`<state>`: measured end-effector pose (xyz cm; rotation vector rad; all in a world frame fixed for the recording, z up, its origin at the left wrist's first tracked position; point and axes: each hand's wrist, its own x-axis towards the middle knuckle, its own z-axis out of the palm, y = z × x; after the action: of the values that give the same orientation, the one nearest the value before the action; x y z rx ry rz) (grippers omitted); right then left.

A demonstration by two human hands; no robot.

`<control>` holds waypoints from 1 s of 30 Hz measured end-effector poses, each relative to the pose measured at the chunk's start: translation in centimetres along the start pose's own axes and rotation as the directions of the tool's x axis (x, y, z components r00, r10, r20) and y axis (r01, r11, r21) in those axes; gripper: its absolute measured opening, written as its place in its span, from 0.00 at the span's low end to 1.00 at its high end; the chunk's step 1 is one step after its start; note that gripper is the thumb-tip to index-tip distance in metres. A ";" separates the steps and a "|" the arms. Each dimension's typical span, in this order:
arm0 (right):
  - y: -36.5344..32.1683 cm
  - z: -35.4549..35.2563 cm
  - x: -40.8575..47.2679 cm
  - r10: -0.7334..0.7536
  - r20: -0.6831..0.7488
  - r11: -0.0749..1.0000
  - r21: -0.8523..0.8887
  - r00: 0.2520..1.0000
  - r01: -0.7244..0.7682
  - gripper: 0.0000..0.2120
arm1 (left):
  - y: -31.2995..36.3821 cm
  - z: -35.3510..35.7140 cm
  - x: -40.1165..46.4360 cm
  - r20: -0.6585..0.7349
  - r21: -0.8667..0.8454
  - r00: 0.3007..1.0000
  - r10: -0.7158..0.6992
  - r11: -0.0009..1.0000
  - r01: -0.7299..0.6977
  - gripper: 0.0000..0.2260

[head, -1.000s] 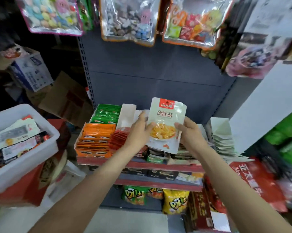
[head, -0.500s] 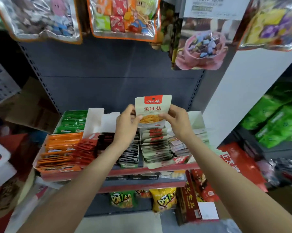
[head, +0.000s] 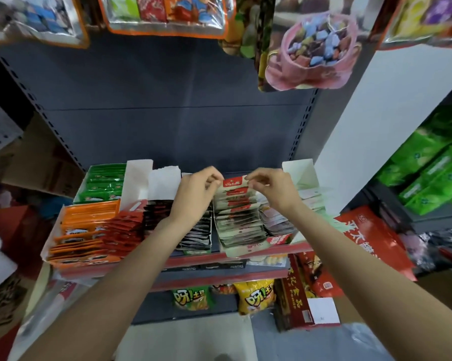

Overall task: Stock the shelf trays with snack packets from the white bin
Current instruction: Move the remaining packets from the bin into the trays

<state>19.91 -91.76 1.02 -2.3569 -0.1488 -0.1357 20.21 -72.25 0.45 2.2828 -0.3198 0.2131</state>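
Both hands, left hand (head: 193, 196) and right hand (head: 271, 190), pinch the white snack packet (head: 232, 184) at the far end of its tray row (head: 235, 217); next they should push it down and let go.

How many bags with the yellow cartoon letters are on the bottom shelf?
2: a green bag on the left and a yellow bag on the right. A third may sit partly hidden between them.

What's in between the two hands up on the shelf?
In the head view, the red top of a white snack packet sits between the left hand and the right hand; both pinch its top corners.
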 end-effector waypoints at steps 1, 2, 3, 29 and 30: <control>-0.1 0.0 0.0 -0.022 0.019 0.999 -0.033 1.000 0.023 0.05 | -0.1 0.1 0.0 0.032 0.044 0.999 0.032 0.998 -0.033 0.04; -0.2 0.1 0.1 -0.037 0.051 0.996 -0.074 0.998 0.041 0.05 | -0.2 0.3 0.0 0.084 0.095 0.995 0.044 0.994 -0.052 0.05; -0.1 0.2 0.2 -0.038 0.081 0.993 -0.109 0.996 0.047 0.05 | -0.2 0.5 0.0 0.134 0.139 0.990 0.046 0.988 -0.065 0.06; -18.4 13.4 -1.4 -0.206 0.216 0.972 -0.069 0.954 0.226 0.12 | -8.2 -16.0 -7.8 -0.085 -0.025 0.976 -0.202 0.979 0.200 0.08; -20.2 15.3 -1.4 -0.228 0.235 0.967 -0.062 0.945 0.249 0.12 | -9.7 -18.0 -8.9 -0.118 -0.021 0.966 -0.231 0.973 0.230 0.08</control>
<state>16.32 -66.77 3.95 -2.4333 -0.5516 0.0112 13.69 -51.12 3.28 2.2657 0.0088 0.2267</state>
